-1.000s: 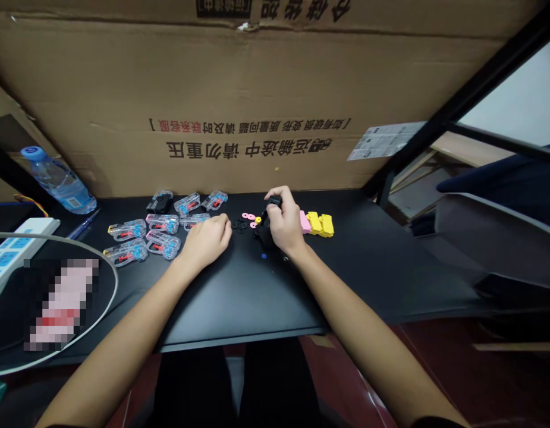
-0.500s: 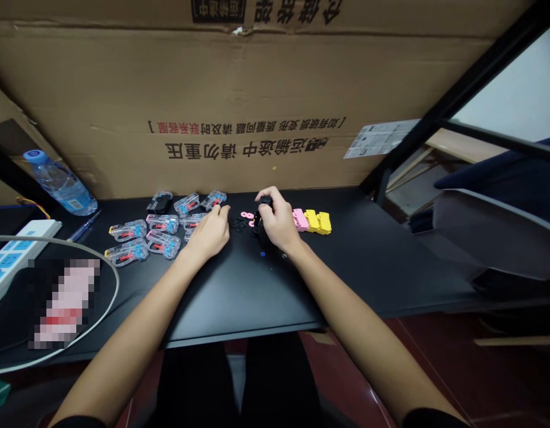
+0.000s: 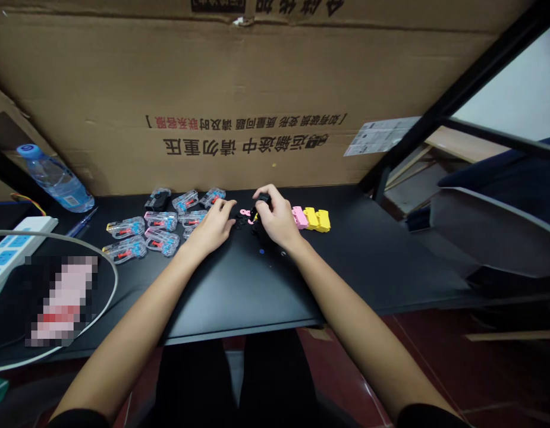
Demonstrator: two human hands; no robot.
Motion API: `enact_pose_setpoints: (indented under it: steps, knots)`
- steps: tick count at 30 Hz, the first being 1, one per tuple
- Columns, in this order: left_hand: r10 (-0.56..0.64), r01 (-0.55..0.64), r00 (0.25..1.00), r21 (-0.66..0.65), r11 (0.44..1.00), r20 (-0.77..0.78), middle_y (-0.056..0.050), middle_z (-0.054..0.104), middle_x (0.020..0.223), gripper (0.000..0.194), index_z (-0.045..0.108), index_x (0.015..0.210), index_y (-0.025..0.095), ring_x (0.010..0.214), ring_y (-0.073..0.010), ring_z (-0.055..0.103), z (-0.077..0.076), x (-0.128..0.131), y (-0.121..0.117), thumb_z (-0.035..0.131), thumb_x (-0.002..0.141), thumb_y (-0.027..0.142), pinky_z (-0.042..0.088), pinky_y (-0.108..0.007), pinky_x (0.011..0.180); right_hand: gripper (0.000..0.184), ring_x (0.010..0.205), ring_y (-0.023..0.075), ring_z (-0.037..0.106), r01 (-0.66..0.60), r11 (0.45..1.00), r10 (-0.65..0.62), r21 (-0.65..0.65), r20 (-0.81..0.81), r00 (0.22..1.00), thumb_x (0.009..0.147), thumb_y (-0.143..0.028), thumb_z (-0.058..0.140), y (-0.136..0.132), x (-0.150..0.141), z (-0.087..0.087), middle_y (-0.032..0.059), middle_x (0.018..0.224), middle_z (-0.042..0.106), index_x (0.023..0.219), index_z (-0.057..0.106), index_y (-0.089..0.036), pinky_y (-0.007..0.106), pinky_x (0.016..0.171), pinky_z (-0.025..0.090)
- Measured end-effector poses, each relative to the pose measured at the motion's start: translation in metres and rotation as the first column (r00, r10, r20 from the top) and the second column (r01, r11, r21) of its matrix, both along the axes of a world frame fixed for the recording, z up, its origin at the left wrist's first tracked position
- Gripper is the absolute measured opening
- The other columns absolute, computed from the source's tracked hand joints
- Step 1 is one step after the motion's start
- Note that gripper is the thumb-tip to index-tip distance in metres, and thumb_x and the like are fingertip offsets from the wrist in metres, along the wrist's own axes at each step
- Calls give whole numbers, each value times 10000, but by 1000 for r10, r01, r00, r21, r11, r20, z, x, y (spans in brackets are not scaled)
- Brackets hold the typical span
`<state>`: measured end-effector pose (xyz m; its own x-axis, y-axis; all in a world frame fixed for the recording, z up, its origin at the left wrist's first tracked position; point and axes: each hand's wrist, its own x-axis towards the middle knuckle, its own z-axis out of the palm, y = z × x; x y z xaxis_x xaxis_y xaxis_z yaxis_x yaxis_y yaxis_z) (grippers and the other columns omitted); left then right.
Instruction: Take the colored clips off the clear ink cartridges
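Upside-down Chinese print on the cardboard carton (image 3: 239, 71) reads "运输途中 请勿重压".

You work in even, rather dim indoor light, with a bright white panel (image 3: 511, 77) glowing at upper right. A soft sheen lies across the matte black desktop (image 3: 239, 297), faint shadows sit beneath your left hand (image 3: 210, 226) and right hand (image 3: 277, 223), and the wide lens bends the frame's edges.

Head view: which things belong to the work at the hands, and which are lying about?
Belonging: right hand on small black part; left hand beside black and pink rings; clear plastic casings; pink and yellow blocks.
Lying about: water bottle, power strip, cardboard carton.
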<state>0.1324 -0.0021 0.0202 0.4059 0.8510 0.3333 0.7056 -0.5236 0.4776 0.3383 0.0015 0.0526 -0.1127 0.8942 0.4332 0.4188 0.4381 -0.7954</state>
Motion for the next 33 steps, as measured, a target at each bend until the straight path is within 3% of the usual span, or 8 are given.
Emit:
enact_pose_setpoints:
  steps: [5, 8, 13, 15, 18, 22, 29, 33]
  knots:
    - [94, -94, 996, 101, 990, 8, -161, 648, 1345, 392, 589, 1417, 177, 1234, -256, 665, 19, -18, 0, 436, 1057, 146, 537, -429, 1116, 160, 609, 172, 560, -130, 990, 137, -52, 155, 978, 905, -347, 650, 0, 9, 6, -28, 745, 649, 1016, 616, -238, 310, 637, 395]
    - [210, -201, 977, 177, 963, -31, -143, 719, 1188, 327, 714, 1181, 178, 1161, -270, 677, 33, -48, 1, 407, 1070, 200, 532, -411, 1065, 163, 646, 171, 571, -232, 971, 237, -50, 277, 931, 881, -359, 704, -4, 14, 11, -8, 796, 692, 954, 631, -234, 308, 659, 393]
    - [545, -526, 837, 211, 824, -45, -102, 782, 1052, 351, 762, 1182, 233, 1052, -298, 672, 45, -102, 2, 440, 1044, 258, 507, -402, 954, 176, 628, 155, 530, -384, 903, 429, -192, 415, 802, 825, -272, 722, -17, 15, 18, -31, 703, 627, 780, 556, -236, 290, 627, 355]
    - [614, -595, 789, 213, 775, -27, -96, 788, 1040, 345, 775, 1151, 240, 1039, -300, 665, 46, -113, 2, 454, 1030, 263, 497, -393, 923, 173, 621, 151, 513, -407, 875, 484, -262, 458, 745, 784, -232, 738, -22, 13, 19, -35, 710, 620, 780, 565, -235, 285, 612, 342]
    - [636, -616, 771, 228, 754, -20, -90, 795, 1035, 332, 788, 1105, 245, 1031, -304, 663, 46, -117, 1, 470, 1009, 256, 489, -395, 905, 174, 669, 166, 551, -425, 856, 518, -295, 489, 702, 774, -198, 748, -28, 7, 18, -26, 767, 645, 912, 648, -235, 286, 630, 365]
    - [614, -590, 788, 233, 773, -43, -91, 797, 1028, 331, 797, 1087, 245, 1019, -308, 674, 45, -111, 2, 476, 1002, 260, 489, -406, 906, 308, 773, 199, 635, -432, 873, 480, -227, 556, 679, 828, -166, 731, -31, -4, 10, 15, 876, 702, 1126, 681, -227, 305, 712, 431]
    - [606, -587, 792, 181, 789, -73, -95, 805, 1069, 330, 798, 1075, 251, 1064, -323, 689, 42, -112, 2, 479, 994, 274, 493, -432, 956, 309, 1140, 290, 711, -269, 961, 245, -64, 646, 723, 969, -177, 669, -21, -19, -11, 144, 1266, 738, 1275, 653, -214, 380, 939, 523]
    - [646, -628, 758, 168, 760, -88, -128, 770, 1207, 331, 774, 1120, 250, 1205, -370, 648, 42, -114, 2, 471, 999, 303, 470, -492, 1040, 341, 1075, 270, 727, -200, 980, 163, 6, 560, 813, 975, -213, 657, -17, -17, -5, 115, 1236, 749, 1316, 644, -220, 362, 905, 540]
